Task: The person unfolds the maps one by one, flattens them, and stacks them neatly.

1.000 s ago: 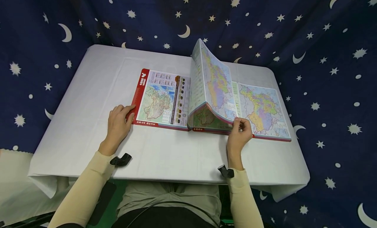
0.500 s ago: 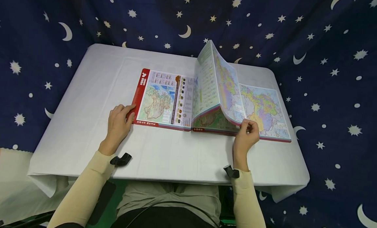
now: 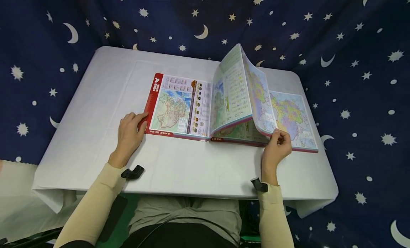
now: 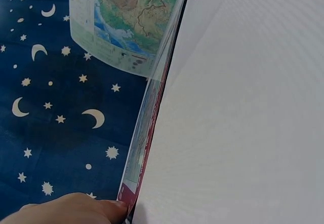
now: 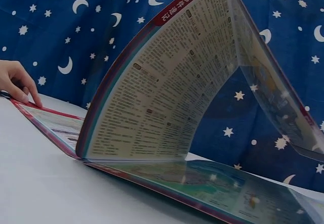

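Note:
A laminated folding map (image 3: 171, 112) with red and blue edging lies partly unfolded on the table. Its left panel is flat; the middle rises into a peaked fold (image 3: 232, 89), and a coloured map panel (image 3: 289, 116) lies flat at the right. My left hand (image 3: 129, 134) rests with its fingers on the red lower left corner, also seen in the right wrist view. My right hand (image 3: 277, 146) pinches the near lower corner of the raised fold's right side between thumb and fingers. The right wrist view shows a text-covered raised panel (image 5: 157, 87), but not the right hand.
A white cloth covers the table (image 3: 192, 166). Close behind it and to the right hangs a dark blue curtain (image 3: 173, 13) with stars and moons. Each wrist wears a small black camera mount (image 3: 132, 172).
My right hand has moved to the right, drawing the pinched corner along. The fold's peak has shifted right, showing more of its left face. My left hand stays in place.

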